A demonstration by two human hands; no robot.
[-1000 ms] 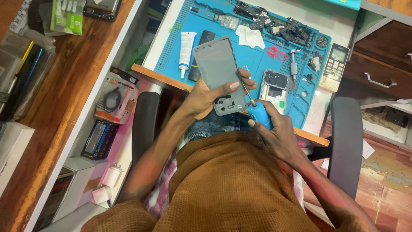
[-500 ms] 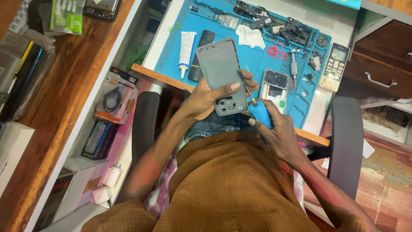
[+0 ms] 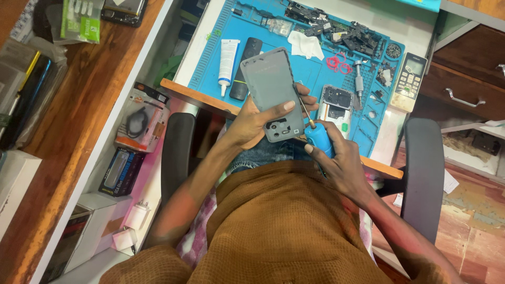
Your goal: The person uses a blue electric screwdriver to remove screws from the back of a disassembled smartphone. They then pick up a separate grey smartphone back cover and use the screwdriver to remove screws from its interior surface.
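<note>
I judge I'm mid-way through prying the back off: my right hand (image 3: 336, 158) grips the blue-handled pry tool (image 3: 317, 138), tip at the grey phone (image 3: 273, 94) edge; next it needs gentle leverage. My left hand (image 3: 252, 123) clasps the phone, held above the blue work mat's (image 3: 310, 73) near edge.

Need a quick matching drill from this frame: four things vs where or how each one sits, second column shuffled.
Things:
1. grey phone back cover
2. blue-handled screwdriver
3. white tube
4. red rings

Places:
A. lying on the blue mat, left of a black bar
B. gripped in the right hand
C. held up by the left hand
D. on the mat beside a white cloth

Pairs: 1-C, 2-B, 3-A, 4-D
</note>
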